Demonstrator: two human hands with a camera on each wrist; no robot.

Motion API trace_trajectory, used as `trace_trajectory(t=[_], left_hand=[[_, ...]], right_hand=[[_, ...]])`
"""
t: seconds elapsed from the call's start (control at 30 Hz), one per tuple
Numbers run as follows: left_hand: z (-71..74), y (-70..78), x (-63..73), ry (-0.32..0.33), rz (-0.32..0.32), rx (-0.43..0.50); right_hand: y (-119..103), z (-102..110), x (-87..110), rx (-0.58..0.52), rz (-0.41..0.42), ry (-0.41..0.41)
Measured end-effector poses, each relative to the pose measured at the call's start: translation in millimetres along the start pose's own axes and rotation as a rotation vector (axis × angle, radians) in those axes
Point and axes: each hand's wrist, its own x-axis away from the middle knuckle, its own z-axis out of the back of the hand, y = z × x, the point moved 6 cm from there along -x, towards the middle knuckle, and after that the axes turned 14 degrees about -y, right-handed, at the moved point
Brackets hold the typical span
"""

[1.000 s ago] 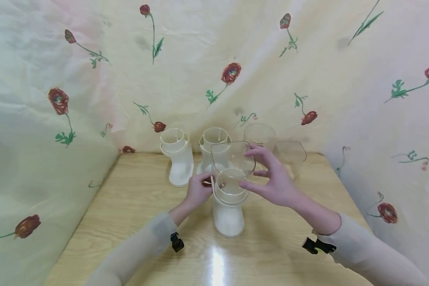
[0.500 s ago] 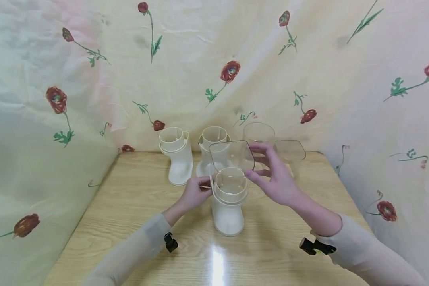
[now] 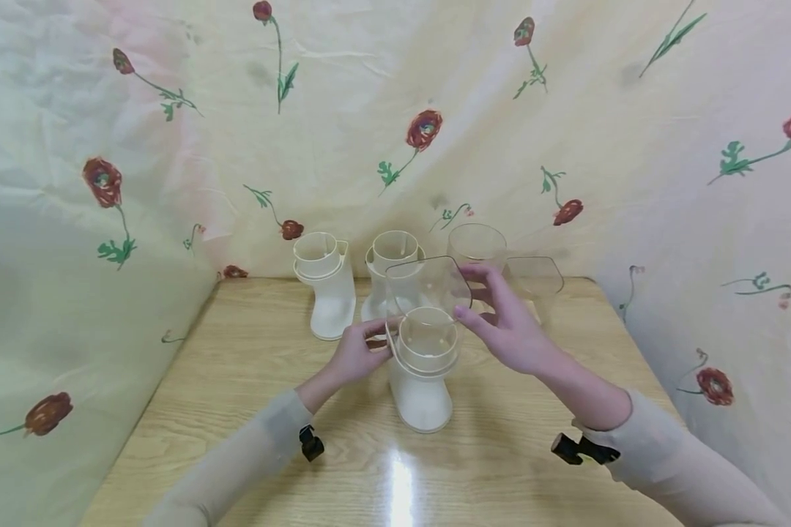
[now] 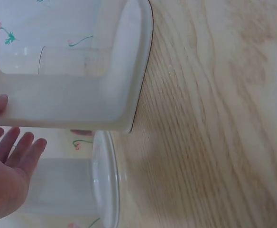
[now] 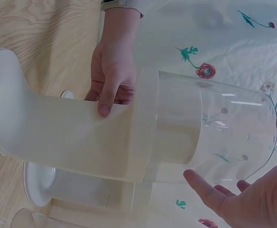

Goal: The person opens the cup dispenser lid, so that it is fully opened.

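3 white boot-shaped plastic stands [image 3: 332,311], 3 clear cup-shaped containers [image 3: 477,241]. Left hand [image 3: 358,355] relaxed, touching near stand [image 3: 422,402]; right hand [image 3: 510,326] spread, touching near container [image 3: 435,282], which partly hides middle stand [image 3: 376,300].

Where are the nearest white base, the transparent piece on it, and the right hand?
White base [image 5: 88,135]: right wrist view, middle of its stem.
Transparent piece [image 5: 235,130]: right wrist view, its clear wall.
Right hand [image 3: 510,333]: head view, middle of hand.
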Motion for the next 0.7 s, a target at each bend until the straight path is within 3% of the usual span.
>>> trace_trajectory(t=[0.3,0.47,0.7], left_hand=[[3.6,0.5,2.9,-0.069,-0.018,0.005],[6.2,3.2,0.1,-0.094,-0.027,0.056],[4.9,4.1,-0.8,-0.080,-0.023,0.079]], right_hand=[[3.2,-1.5,-2.1,-0.013,-0.013,-0.017],[0.0,-2.2,1.3,0.012,-0.017,-0.005],[0.0,-3.6,1.6,0.058,-0.037,-0.013]])
